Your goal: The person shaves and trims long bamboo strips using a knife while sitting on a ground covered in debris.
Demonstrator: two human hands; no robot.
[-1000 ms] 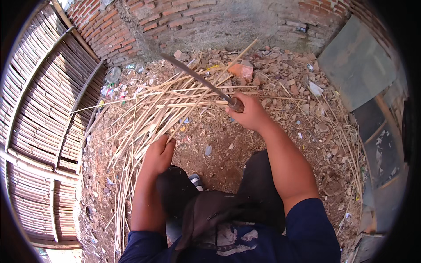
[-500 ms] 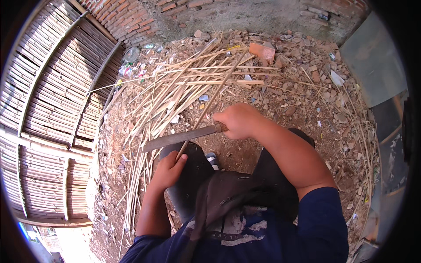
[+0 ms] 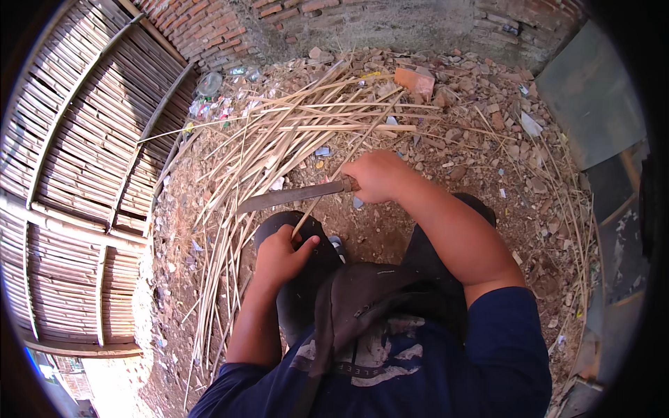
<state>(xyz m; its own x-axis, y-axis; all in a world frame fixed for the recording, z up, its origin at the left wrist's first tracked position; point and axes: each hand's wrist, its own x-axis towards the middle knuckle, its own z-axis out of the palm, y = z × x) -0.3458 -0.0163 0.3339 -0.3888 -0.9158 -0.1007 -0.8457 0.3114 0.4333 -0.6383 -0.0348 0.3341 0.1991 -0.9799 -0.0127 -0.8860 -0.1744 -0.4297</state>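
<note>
My right hand (image 3: 380, 176) is closed round the short handle of a machete (image 3: 293, 197), whose dark, flat blade points left. The blade lies across a long, thin bamboo strip (image 3: 305, 219), a short way beyond my left hand; whether it cuts in, I cannot tell. Closed on the near end of that strip, my left hand (image 3: 284, 255) is over my left knee. From there the strip slants up to the far right, over a heap of loose bamboo strips (image 3: 293, 143) on the ground.
A bamboo-slat panel (image 3: 83, 139) stands on the left, and a brick wall (image 3: 390, 28) closes the far side. Rubble, litter and a broken orange tile (image 3: 415, 83) lie before the wall. Grey sheets (image 3: 592, 97) lean at the right. My knees are bent either side of bare soil.
My right hand and the machete have moved away from me, further up along the strip. My left hand has shifted slightly forward and to the right, still gripping it.
</note>
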